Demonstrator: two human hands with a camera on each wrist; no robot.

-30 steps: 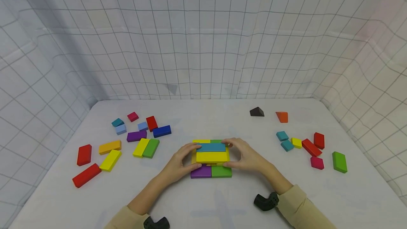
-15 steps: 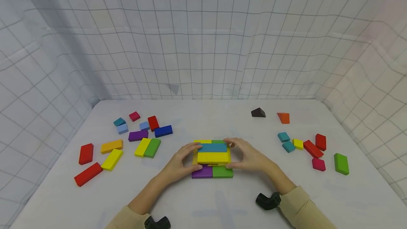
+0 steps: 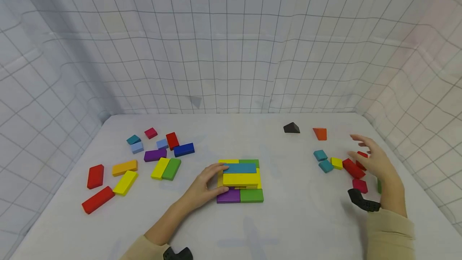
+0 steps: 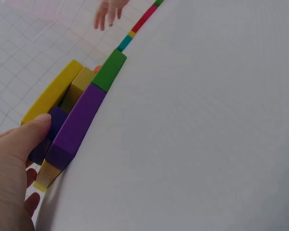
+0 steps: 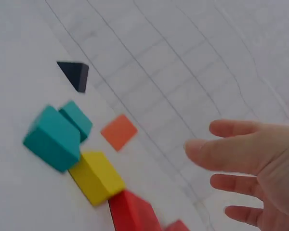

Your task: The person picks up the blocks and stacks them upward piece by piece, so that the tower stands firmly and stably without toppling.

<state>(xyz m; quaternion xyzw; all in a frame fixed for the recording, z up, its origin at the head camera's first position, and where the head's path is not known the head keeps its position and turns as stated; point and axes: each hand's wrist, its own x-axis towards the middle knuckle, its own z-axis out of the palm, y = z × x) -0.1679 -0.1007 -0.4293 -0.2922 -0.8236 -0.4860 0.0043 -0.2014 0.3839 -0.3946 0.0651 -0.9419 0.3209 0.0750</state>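
Left hand (image 3: 203,187) pinching the left end of the block stack (image 3: 240,179) mid-desk (image 3: 303,228); right hand (image 3: 373,161) hovering well apart, fingers loosely spread, holding nothing, above red blocks (image 3: 353,168). Risk: left thumb nudging, upper yellow block (image 4: 52,91) sliding off.

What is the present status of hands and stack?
Left hand holds stack, left side. Right hand empty, raised near red blocks. Stack standing. No obstacle seen.

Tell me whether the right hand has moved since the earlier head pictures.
Yes, rightward: judged against the block stack it was at, the right hand is now away by the red blocks.
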